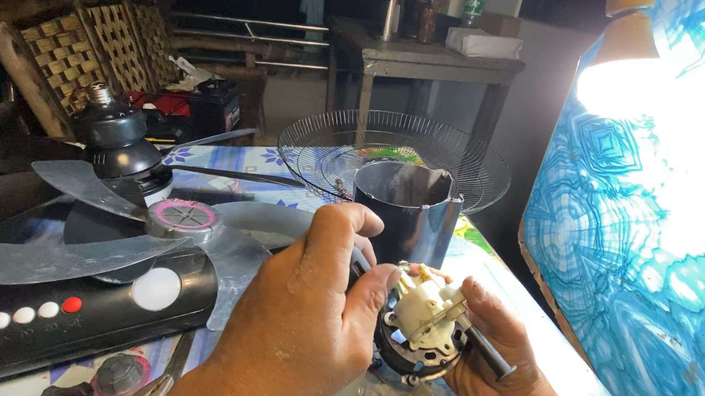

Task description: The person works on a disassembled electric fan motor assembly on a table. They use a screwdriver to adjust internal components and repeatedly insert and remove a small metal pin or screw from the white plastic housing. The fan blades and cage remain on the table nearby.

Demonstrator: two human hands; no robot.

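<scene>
Your right hand point(488, 359) cradles the small fan motor point(418, 328) from below, just above the worktop point(495, 260), fingers closed around it; your left hand point(304, 314) grips its top to steady it.

Small fan motor point(421, 329), cream gearbox atop, tilted, held above table
</scene>
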